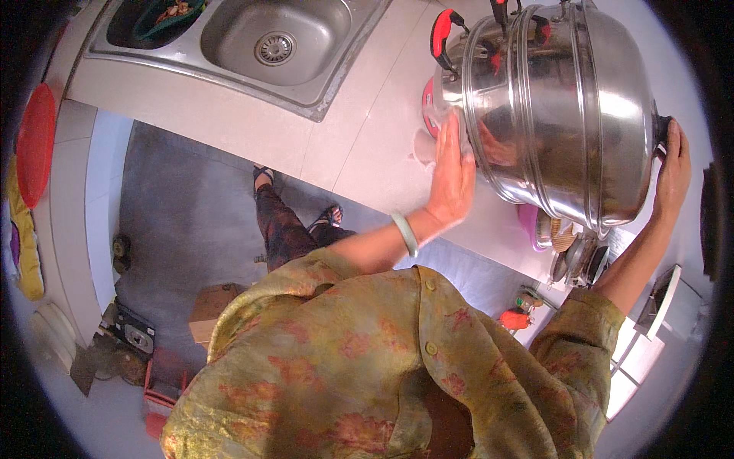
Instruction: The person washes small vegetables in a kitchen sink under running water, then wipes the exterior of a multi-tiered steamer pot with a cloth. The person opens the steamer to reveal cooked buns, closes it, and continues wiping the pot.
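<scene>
A large stacked stainless steel steamer pot (545,115) with red and black side handles stands at the upper right of the counter. My left hand (453,172), below a pale bangle, lies with its fingers together on a thin pale cloth (424,148) against the lower pot wall; the hand is slightly blurred. At the far right, my right hand (672,166) is closed around the dark knob (663,131) of the pot's lid, its fingertips partly behind the knob. A red object (428,106) shows beside the pot's base, mostly hidden.
A double steel sink (321,94) is set into the tiled counter (367,143); a green basket (166,23) with food scraps sits in its left basin. Bowls (533,226) and metal ware (579,258) stand near the pot. A cardboard box (212,310) is on the floor.
</scene>
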Demonstrator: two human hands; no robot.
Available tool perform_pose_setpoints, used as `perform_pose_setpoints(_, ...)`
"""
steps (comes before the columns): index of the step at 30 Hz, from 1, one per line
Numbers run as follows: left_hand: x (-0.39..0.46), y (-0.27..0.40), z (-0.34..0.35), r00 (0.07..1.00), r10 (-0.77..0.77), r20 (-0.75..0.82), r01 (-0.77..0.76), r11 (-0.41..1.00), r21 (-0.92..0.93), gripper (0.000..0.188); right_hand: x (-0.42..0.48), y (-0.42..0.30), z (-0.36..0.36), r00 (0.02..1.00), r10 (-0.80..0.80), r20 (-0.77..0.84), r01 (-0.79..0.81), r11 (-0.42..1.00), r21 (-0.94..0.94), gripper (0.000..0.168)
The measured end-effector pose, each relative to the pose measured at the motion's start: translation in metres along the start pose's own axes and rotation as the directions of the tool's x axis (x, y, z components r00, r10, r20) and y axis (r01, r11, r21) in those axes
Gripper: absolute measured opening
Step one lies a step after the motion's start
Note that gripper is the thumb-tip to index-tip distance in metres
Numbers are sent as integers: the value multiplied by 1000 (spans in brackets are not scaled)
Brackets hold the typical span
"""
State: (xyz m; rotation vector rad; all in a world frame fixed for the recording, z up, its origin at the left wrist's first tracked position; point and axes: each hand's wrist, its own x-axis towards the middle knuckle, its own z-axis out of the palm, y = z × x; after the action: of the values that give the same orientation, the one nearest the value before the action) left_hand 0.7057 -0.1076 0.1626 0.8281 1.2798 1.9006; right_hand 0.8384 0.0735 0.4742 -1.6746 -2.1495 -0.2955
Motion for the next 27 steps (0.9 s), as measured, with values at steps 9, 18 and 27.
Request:
perform_pose_setpoints(9,0,6,26,954,-248,-169,232,967,-107,56,-2,-10,3,997,-82,-4,82,997,-13,48)
perform_pose_setpoints(18,95,5,-24,832,-554,42,507,726,-465,54,-13,-22,2,998,-57,-40,57,998,-6,47)
perform_pose_setpoints(27,193,-30,-35,787,-340,515,608,570,-552,47,-17,-25,-11,998,58,-6,-58,997,46,39)
